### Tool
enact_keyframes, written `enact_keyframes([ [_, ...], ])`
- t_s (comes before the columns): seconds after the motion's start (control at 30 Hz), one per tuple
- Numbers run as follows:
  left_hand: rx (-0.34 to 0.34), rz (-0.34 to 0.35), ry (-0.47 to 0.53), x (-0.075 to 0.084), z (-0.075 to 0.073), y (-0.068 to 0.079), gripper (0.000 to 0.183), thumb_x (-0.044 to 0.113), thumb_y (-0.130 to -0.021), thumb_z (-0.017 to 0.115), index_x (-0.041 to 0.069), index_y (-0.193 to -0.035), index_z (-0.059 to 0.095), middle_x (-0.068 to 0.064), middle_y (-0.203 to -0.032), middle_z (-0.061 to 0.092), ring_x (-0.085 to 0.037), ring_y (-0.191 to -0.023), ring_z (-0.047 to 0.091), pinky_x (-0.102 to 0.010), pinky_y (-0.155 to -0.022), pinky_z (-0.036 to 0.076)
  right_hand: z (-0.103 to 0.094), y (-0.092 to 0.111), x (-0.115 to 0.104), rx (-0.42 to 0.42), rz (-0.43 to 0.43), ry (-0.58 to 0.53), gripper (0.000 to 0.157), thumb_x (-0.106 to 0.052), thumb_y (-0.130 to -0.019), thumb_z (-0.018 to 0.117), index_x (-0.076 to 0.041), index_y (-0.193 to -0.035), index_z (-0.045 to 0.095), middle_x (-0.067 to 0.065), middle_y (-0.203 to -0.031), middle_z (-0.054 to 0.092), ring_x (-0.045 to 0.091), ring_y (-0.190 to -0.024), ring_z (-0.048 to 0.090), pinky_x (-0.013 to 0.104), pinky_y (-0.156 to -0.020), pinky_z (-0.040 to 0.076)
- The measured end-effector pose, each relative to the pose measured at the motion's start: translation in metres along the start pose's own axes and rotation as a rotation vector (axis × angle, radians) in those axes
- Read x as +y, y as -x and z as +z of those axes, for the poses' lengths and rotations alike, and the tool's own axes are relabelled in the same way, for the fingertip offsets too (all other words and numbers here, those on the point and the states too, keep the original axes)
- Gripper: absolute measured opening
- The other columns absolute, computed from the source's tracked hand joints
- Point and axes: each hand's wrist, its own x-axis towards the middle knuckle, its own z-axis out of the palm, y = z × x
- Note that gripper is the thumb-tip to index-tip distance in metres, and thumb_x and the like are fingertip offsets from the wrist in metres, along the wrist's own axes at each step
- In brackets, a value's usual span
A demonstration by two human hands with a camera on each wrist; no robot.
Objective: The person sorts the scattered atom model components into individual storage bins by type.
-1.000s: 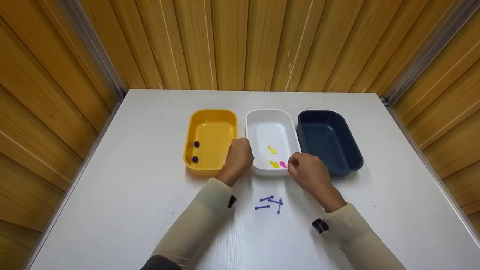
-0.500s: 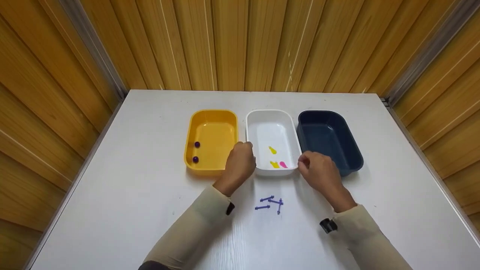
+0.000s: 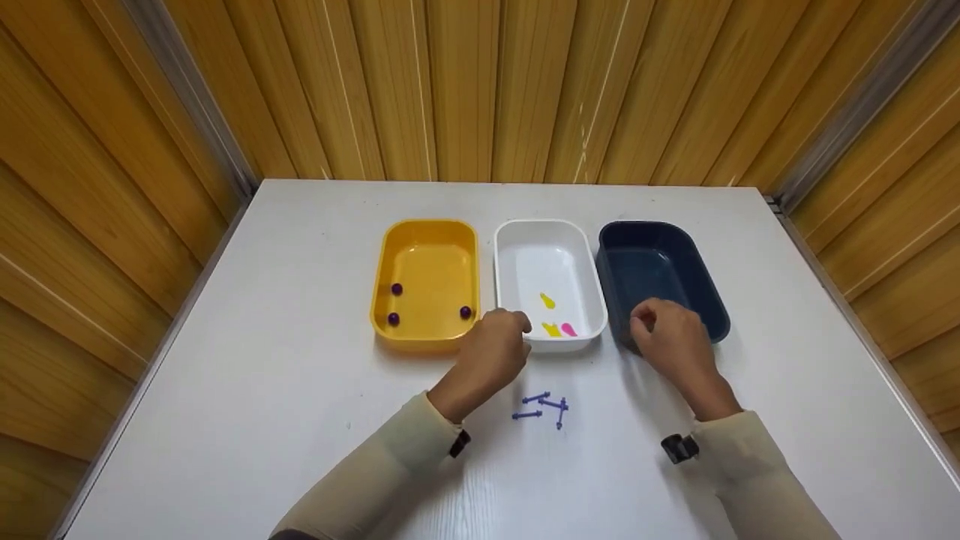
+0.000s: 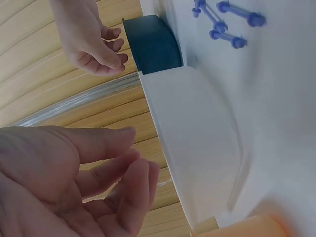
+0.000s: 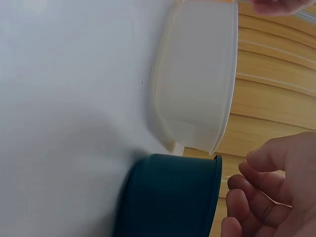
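My left hand (image 3: 495,349) hovers over the near left corner of the white tray (image 3: 550,225), fingers loosely bent. In the left wrist view its thumb and fingers are apart with nothing between them. My right hand (image 3: 679,341) is over the near end of the dark blue tray (image 3: 637,262); its fingers curl loosely and hold nothing in the right wrist view. Two yellow pieces (image 3: 548,301) and a pink teardrop-shaped piece (image 3: 568,329) lie in the white tray. In the yellow tray (image 3: 431,262) are three dark purple balls (image 3: 465,312).
Several small purple rods with knobbed ends (image 3: 527,415) lie on the white table (image 3: 262,375), in front of the white tray. The three trays stand side by side. Wood-look panels (image 3: 465,90) enclose the back and sides.
My right hand has moved right, from the white tray's corner to the dark blue tray. My left hand has drawn nearer and slightly right, and a third purple ball now shows in the yellow tray.
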Motion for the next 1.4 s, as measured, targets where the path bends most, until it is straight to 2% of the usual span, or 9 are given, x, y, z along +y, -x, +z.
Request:
enact_keyframes([
  [0.33,-0.032,0.066,-0.094,-0.006,0.012,0.012,0.019,0.016,-0.090,0.076,0.011,-0.108,0.079,-0.005,-0.102,0.077,-0.022,-0.095,0.070,-0.036,-0.085,0.056,-0.014,-0.005,0.024,0.018,0.079,-0.021,0.021,-0.015,-0.095,0.060,0.000,-0.102,0.072,0.022,-0.099,0.069,0.039,-0.094,0.065,0.055,-0.082,0.049],
  [0.43,-0.069,0.060,-0.080,-0.009,0.016,0.015,0.018,0.015,-0.088,0.078,0.010,-0.106,0.079,-0.005,-0.100,0.077,-0.022,-0.092,0.069,-0.036,-0.085,0.056,-0.017,-0.005,0.034,0.024,0.108,-0.020,0.023,-0.016,-0.096,0.059,0.000,-0.104,0.072,0.023,-0.101,0.069,0.041,-0.094,0.065,0.056,-0.080,0.049],
  [0.53,-0.127,0.027,-0.040,-0.011,0.022,0.019,0.018,0.013,-0.087,0.078,0.009,-0.105,0.079,-0.005,-0.099,0.076,-0.019,-0.087,0.066,-0.035,-0.085,0.057,-0.019,-0.006,0.043,0.028,0.149,-0.020,0.025,-0.018,-0.096,0.059,0.001,-0.107,0.072,0.024,-0.104,0.070,0.043,-0.095,0.065,0.056,-0.080,0.048],
  [0.63,-0.171,0.017,-0.035,-0.013,0.027,0.022,0.016,0.011,-0.087,0.078,0.008,-0.102,0.079,-0.005,-0.097,0.076,-0.017,-0.083,0.065,-0.034,-0.082,0.058,-0.022,-0.007,0.051,0.038,0.202,-0.024,0.026,-0.018,-0.096,0.058,0.001,-0.108,0.071,0.025,-0.105,0.068,0.043,-0.097,0.063,0.056,-0.081,0.048],
  [0.77,-0.197,0.051,-0.089,-0.015,0.033,0.026,0.009,0.011,-0.085,0.079,0.008,-0.093,0.079,-0.004,-0.085,0.074,-0.015,-0.073,0.062,-0.030,-0.067,0.055,-0.025,-0.008,0.060,0.054,0.260,-0.024,0.027,-0.017,-0.095,0.058,0.003,-0.108,0.071,0.027,-0.104,0.065,0.044,-0.098,0.062,0.056,-0.082,0.047],
  [0.87,-0.201,0.082,-0.116,-0.017,0.038,0.028,0.003,0.007,-0.084,0.076,0.008,-0.085,0.078,-0.002,-0.073,0.068,-0.014,-0.063,0.053,-0.028,-0.055,0.046,-0.026,-0.009,0.067,0.059,0.296,-0.018,0.029,-0.017,-0.095,0.057,0.004,-0.109,0.070,0.028,-0.107,0.062,0.046,-0.102,0.059,0.058,-0.084,0.046],
  [0.97,-0.188,0.111,-0.135,-0.018,0.042,0.031,0.007,0.004,-0.084,0.073,0.008,-0.078,0.075,-0.001,-0.066,0.061,-0.015,-0.058,0.047,-0.028,-0.049,0.038,-0.026,-0.011,0.073,0.055,0.341,-0.016,0.034,-0.017,-0.094,0.055,0.007,-0.116,0.067,0.032,-0.116,0.058,0.048,-0.109,0.055,0.060,-0.089,0.045],
  [1.17,-0.162,0.137,-0.169,-0.021,0.049,0.033,0.010,0.006,-0.080,0.076,0.008,-0.073,0.071,-0.002,-0.066,0.063,-0.014,-0.057,0.046,-0.031,-0.048,0.044,-0.026,-0.014,0.085,0.034,0.406,-0.031,0.048,-0.015,-0.093,0.048,0.012,-0.132,0.056,0.035,-0.122,0.056,0.050,-0.113,0.053,0.061,-0.094,0.042],
  [1.4,-0.169,0.146,-0.199,-0.023,0.054,0.032,0.009,0.004,-0.084,0.073,0.008,-0.075,0.072,-0.002,-0.066,0.064,-0.013,-0.056,0.046,-0.029,-0.049,0.045,-0.029,-0.013,0.097,-0.001,0.424,-0.067,0.047,-0.013,-0.095,0.042,0.012,-0.131,0.058,0.036,-0.120,0.063,0.051,-0.111,0.056,0.059,-0.094,0.044],
])
